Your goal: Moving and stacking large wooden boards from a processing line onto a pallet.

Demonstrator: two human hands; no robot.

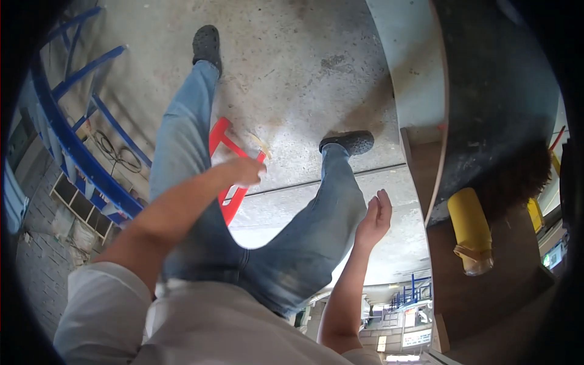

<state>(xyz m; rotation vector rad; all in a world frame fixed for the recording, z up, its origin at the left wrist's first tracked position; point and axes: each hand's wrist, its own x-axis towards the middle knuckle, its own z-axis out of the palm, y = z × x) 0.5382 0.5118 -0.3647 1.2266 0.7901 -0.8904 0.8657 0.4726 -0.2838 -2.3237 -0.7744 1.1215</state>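
My left hand [246, 172] is out in front between my legs, with its fingers curled. Behind and around it shows a red plastic frame-like thing [233, 207] with bars and openings. The curled fingers overlap one of its bars, but whether they grip it or something small is hidden. A thin yellowish strip [263, 146] shows just beyond that hand. My right hand [373, 224] hangs free beside my right thigh, fingers stretched out and holding nothing. The nearest thing to it is the pale side panel [413, 73] of a bench-like structure.
On the right, a brown surface [486, 304] bears a yellow cylinder [469, 222] and a dark brown bristly thing [517, 167]. Blue metal frames [91, 173] stand along the left, with a coiled cable [115, 152] beside them. Worn concrete [292, 61] forms the floor.
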